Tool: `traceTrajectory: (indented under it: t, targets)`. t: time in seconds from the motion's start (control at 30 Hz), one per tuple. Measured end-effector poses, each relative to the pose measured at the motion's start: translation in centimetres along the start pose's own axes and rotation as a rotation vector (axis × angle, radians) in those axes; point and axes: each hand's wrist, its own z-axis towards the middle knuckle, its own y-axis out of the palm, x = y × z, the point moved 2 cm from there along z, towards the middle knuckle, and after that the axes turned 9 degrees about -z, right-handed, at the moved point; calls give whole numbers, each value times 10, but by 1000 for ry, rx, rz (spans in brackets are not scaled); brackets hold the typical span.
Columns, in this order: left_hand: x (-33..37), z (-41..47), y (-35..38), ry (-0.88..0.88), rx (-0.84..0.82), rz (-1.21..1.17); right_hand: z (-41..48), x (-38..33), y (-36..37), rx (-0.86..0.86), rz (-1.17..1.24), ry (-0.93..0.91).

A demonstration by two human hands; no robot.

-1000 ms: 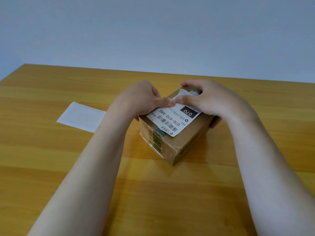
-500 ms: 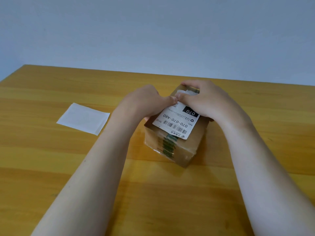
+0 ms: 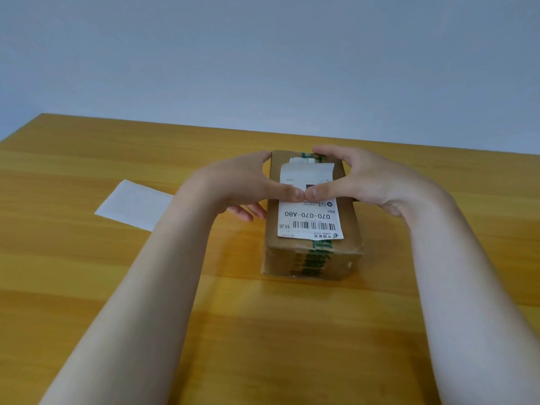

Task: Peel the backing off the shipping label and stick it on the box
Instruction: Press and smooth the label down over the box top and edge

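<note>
Label (image 3: 309, 213): white, printed with a barcode, flat on the box top.
Box (image 3: 347, 229): brown cardboard, green-taped, upright on the surface.
Backing (image 3: 133, 204): white sheet, left, apart.

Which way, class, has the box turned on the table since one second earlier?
Yes. The box has turned clockwise, from corner-on to square-on, judged against the white backing sheet lying still on the table.
</note>
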Motion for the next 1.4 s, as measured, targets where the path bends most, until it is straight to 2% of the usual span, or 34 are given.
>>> traceTrajectory:
  t: [0.13,0.5,0.77,1.13,1.4]
  targets:
    - [-4,2,-1,17,7,-52,1,-1,2,-4,11,-14]
    - [-6,14,3,61,184,-83,7,-1,9,208,19,-1]
    - [-8,16,0,68,181,-82,10,1,10,211,34,-3]
    - [-11,21,2,103,300,-80,15,0,17,337,-27,-11]
    - [-11,22,1,113,282,-133,16,0,18,346,35,-27]
